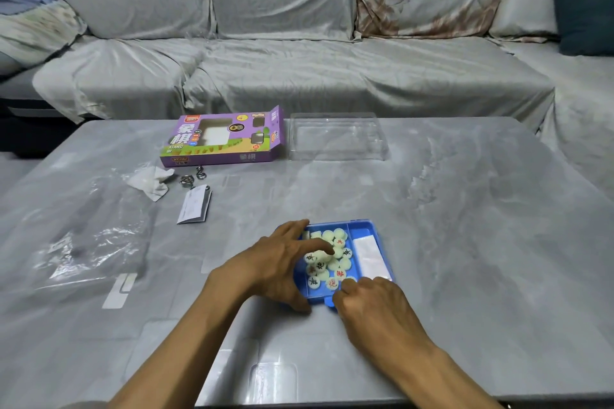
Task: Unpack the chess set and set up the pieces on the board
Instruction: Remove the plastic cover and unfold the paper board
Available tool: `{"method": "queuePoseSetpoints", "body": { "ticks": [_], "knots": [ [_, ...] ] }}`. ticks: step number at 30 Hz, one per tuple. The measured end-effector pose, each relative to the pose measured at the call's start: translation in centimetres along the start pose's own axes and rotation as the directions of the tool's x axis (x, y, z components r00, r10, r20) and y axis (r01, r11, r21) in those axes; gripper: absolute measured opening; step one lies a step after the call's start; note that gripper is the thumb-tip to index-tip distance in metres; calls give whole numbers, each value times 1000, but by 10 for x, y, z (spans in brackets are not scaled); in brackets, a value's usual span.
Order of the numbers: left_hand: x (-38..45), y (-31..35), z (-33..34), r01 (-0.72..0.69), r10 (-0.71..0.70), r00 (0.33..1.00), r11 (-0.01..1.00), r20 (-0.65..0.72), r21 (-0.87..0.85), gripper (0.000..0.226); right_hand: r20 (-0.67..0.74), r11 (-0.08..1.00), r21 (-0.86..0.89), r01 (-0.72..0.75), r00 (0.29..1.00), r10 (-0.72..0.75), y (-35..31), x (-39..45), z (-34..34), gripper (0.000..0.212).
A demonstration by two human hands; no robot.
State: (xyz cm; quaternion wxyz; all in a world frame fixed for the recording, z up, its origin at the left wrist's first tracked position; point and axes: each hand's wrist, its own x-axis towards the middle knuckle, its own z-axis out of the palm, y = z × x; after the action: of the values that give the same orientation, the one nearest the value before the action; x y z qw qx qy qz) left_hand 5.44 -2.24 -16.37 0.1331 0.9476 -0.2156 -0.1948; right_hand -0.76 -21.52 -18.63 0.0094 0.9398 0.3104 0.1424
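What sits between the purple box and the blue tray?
Nothing: in the head view, bare table separates the purple box from the blue tray.

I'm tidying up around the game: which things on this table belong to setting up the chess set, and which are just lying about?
Belong:
blue tray
round pieces
folded white sheet in the tray's side compartment
purple box
clear lid

Lying about:
crumpled tissue
metal rings
booklet
plastic bag
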Motion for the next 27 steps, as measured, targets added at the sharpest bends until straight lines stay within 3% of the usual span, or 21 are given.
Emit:
{"method": "queuePoseSetpoints", "body": {
  "ticks": [3,5,7,10,13,15,19,24,27],
  "knots": [
    [-4,-8,-18,-14,13,1000,961,-7,-276,69,3,1000,7,-24,1000,24,1,-1,-2,42],
    [-7,-13,-29,-49,0,996,846,-92,-532,49,14,999,21,-32,999,32,2,-3,1,41],
    [-6,-19,-34,-90,-123,962,696,-242,-712,36,19,999,26,-33,999,32,3,-6,5,39],
    [7,-27,-27,-73,-386,815,672,-433,-737,24,33,999,29,-33,999,32,4,-8,9,39],
    [20,-32,-8,29,-589,643,658,-490,-752,18,58,998,47,-33,998,30,4,-8,8,41],
    [26,-34,5,113,-635,588,678,-501,-726,23,74,998,58,-30,997,26,4,-8,8,42],
    [30,-31,20,198,-576,621,772,-532,-604,2,104,997,69,-45,994,38,5,-7,7,40],
    [29,-28,18,224,-509,682,829,-525,-512,20,149,987,137,-82,987,61,8,-8,-1,34],
    [26,-26,15,228,-451,743,865,-495,-447,26,72,930,279,-239,971,228,20,-5,-16,26]
  ]
}}
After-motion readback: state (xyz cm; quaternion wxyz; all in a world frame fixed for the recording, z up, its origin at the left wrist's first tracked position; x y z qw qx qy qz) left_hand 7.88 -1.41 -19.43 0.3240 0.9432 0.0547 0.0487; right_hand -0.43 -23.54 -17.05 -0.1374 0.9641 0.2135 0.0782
